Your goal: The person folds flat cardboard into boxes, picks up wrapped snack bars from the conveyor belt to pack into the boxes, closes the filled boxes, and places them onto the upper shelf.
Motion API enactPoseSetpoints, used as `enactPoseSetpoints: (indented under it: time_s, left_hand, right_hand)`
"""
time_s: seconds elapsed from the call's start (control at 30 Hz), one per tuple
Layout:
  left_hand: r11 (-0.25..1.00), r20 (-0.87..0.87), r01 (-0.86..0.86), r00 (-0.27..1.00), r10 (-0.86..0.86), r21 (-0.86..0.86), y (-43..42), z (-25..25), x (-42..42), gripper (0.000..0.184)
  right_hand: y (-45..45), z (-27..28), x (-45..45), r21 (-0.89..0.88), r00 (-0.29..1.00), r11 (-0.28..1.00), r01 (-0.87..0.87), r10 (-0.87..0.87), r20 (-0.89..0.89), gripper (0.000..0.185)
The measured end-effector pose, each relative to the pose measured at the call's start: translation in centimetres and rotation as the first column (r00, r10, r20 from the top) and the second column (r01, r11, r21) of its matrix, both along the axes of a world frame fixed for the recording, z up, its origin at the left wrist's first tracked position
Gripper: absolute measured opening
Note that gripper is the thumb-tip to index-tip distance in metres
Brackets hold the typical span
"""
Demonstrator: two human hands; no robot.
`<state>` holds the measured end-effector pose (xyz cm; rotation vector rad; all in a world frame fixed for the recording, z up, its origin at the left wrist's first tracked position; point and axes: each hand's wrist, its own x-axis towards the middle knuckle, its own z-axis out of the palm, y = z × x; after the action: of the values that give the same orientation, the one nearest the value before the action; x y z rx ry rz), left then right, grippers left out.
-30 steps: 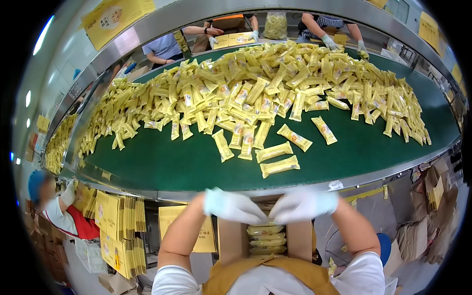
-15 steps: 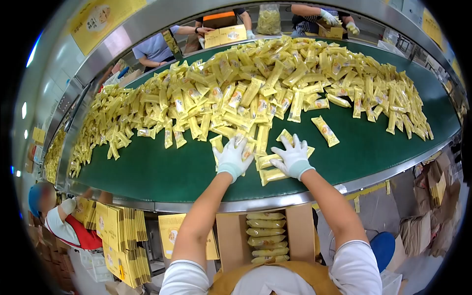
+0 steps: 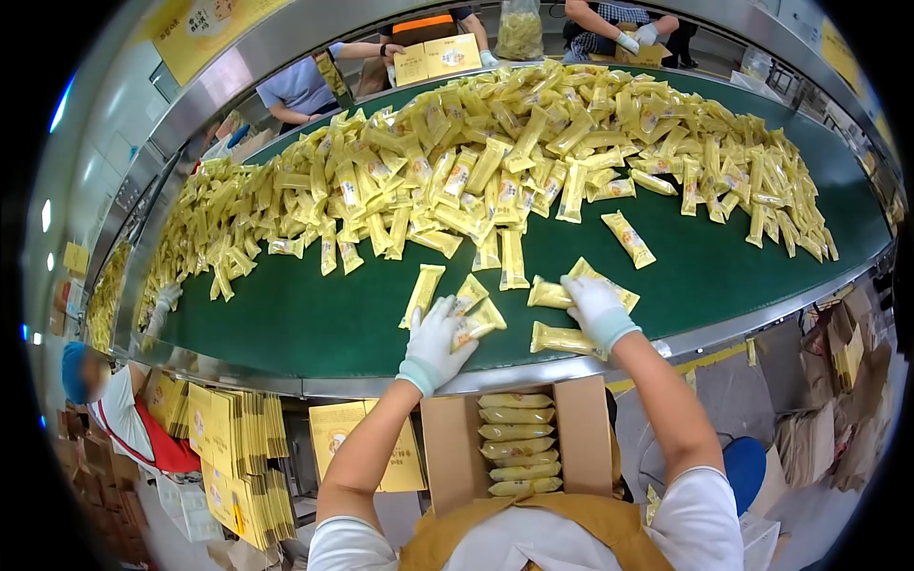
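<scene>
The gloved left hand [image 3: 433, 347] is reaching over the near edge of the green belt [image 3: 314, 338], and 3 yellow packets are lying around its fingers. The 1st packet [image 3: 422, 293] is lying just beside the fingertips, its long axis running near to far and leaning a little right. The 2nd packet [image 3: 470, 296] and 3rd packet [image 3: 484, 322] are pointing to the far right — the near-left end of the 3rd is sitting between thumb and fingers. This hand is opening moderately; whether it is gripping, I cannot tell.

The gloved right hand [image 3: 602, 312] is bending its fingers narrowly above 3 others. The 4th packet [image 3: 548, 293] is extending left from the fingers, the 5th packet [image 3: 619, 291] is slanting from far left to near right beyond them, and the 6th packet [image 3: 562, 339] is lying left to right, nearer to the metal edge [image 3: 514, 376]. The right hand is the nearer to these 3 — its hold is partly hidden, so I cannot tell its firmness.
</scene>
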<state>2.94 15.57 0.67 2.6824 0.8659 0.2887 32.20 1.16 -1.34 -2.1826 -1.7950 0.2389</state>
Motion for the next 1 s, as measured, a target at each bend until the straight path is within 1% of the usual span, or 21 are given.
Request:
enactPoseSetpoints:
  time_s: [0.07, 0.1, 0.13, 0.2, 0.23, 0.27, 0.3, 0.33, 0.4, 0.43, 0.47, 0.5, 0.53, 0.6, 0.67, 0.7, 0.8, 0.87, 0.9, 0.93, 1.0]
  left_hand:
    - [0.942, 0.14, -0.134, 0.973, 0.184, -0.307, 0.6, 2.3, 0.8, 0.051]
    - [0.95, 0.077, -0.223, 0.967, 0.245, -0.221, 0.5, 4.0, 1.1, 0.046]
    - [0.93, -0.05, -0.29, 0.957, 0.286, -0.227, 1.1, 4.6, 1.7, 0.047]
    - [0.955, -0.134, -0.284, 0.953, 0.272, -0.082, 3.0, 1.7, 2.6, 0.049]
    - [0.957, -0.256, -0.283, 0.931, 0.258, -0.064, 3.5, 0.4, 3.6, 0.05]
    - [0.96, -0.373, -0.276, 0.896, 0.24, -0.044, 3.5, -0.3, 4.7, 0.051]
    - [0.955, -0.35, -0.293, 0.891, 0.288, 0.04, 3.3, -0.9, 5.1, 0.051]
    - [0.951, -0.318, -0.309, 0.902, 0.292, -0.002, 3.6, -1.2, 5.3, 0.051]
    - [0.936, -0.267, -0.34, 0.914, 0.306, -0.09, 4.6, -1.5, 4.7, 0.052]
    - [0.931, -0.186, -0.336, 0.933, 0.309, -0.14, 4.4, 0.5, 4.4, 0.051]
    - [0.923, -0.156, -0.379, 0.917, 0.367, -0.059, 4.9, 1.0, 3.8, 0.049]
    - [0.908, -0.102, -0.419, 0.905, 0.414, -0.028, 5.4, 1.6, 3.2, 0.048]
    - [0.889, -0.047, -0.458, 0.888, 0.457, 0.0, 6.0, 2.2, 2.7, 0.047]
    - [0.855, -0.187, -0.518, 0.837, 0.514, 0.033, 8.0, 1.1, 2.1, 0.047]
    - [0.815, -0.369, -0.58, 0.758, 0.537, -0.005, 8.3, 1.0, 2.7, 0.044]
    - [0.833, -0.357, -0.553, 0.773, 0.525, 0.029, 8.3, 1.0, 2.8, 0.042]
    - [0.869, -0.32, -0.476, 0.809, 0.494, 0.137, 7.5, -0.1, 2.6, 0.037]
    - [0.87, -0.259, -0.444, 0.833, 0.489, 0.216, 6.6, -1.8, 2.7, 0.034]
    - [0.869, -0.261, -0.367, 0.849, 0.459, 0.333, 6.1, -3.6, 2.5, 0.051]
    - [0.894, -0.27, -0.323, 0.872, 0.408, 0.31, 4.8, -2.9, 2.7, 0.064]
    - [0.868, -0.187, -0.175, 0.939, 0.289, 0.465, 2.1, -2.5, 2.1, 0.08]
  right_hand:
    - [-1.0, 2.6, -0.1, 0.175, 0.995, 0.983, 0.046, -0.028, -0.101, 0.052]
    - [-1.8, 4.0, -0.2, 0.177, 0.987, 0.984, 0.016, 0.012, -0.158, 0.05]
    - [-2.3, 4.5, -0.6, 0.094, 0.986, 0.996, -0.005, 0.021, -0.166, 0.05]
    - [-3.7, 4.6, -1.6, -0.073, 0.983, 0.996, -0.046, 0.032, -0.179, 0.049]
    - [-3.6, 3.4, -2.4, -0.213, 0.995, 0.976, -0.047, 0.026, -0.099, 0.047]
    - [-3.6, 2.4, -3.3, -0.246, 0.997, 0.967, -0.071, 0.068, -0.02, 0.037]
    - [-3.8, 1.9, -3.2, -0.244, 0.997, 0.967, -0.072, 0.071, -0.012, 0.038]
    - [-3.6, 2.4, -3.2, -0.24, 0.997, 0.968, -0.075, 0.077, -0.003, 0.038]
    - [-3.5, 3.9, -2.1, -0.189, 0.996, 0.982, -0.002, -0.014, -0.083, 0.038]
    - [-3.3, 4.5, -1.3, -0.169, 0.99, 0.985, 0.032, -0.054, -0.129, 0.038]
    - [-3.0, 4.9, -0.4, -0.035, 0.993, 0.993, 0.112, -0.113, -0.03, 0.037]
    - [-2.4, 5.6, 0.7, -0.057, 0.975, 0.973, 0.223, -0.223, 0.006, 0.039]
    - [-1.9, 5.3, 1.7, -0.018, 0.954, 0.954, 0.298, -0.297, 0.047, 0.039]
    - [-0.7, 3.1, 3.6, -0.096, 0.912, 0.911, 0.402, -0.389, 0.13, 0.038]
    - [-0.2, 2.4, 3.4, -0.177, 0.902, 0.888, 0.425, -0.399, 0.164, 0.034]
    - [0.1, 2.2, 3.4, -0.212, 0.896, 0.874, 0.438, -0.405, 0.181, 0.033]
    - [-0.9, 0.3, 2.6, -0.013, 0.892, 0.92, 0.393, -0.377, 0.251, 0.022]
    - [-1.7, -1.9, 1.6, 0.142, 0.829, 0.949, 0.282, -0.315, 0.463, 0.014]
    - [-2.3, -3.1, 1.1, 0.281, 0.786, 0.946, 0.161, -0.295, 0.543, 0.013]
    - [-2.9, -2.9, 0.2, 0.158, 0.821, 0.971, 0.178, -0.235, 0.52, 0.032]
    - [-4.5, 1.9, -3.0, 0.199, 0.876, 0.964, 0.174, -0.244, 0.416, 0.07]
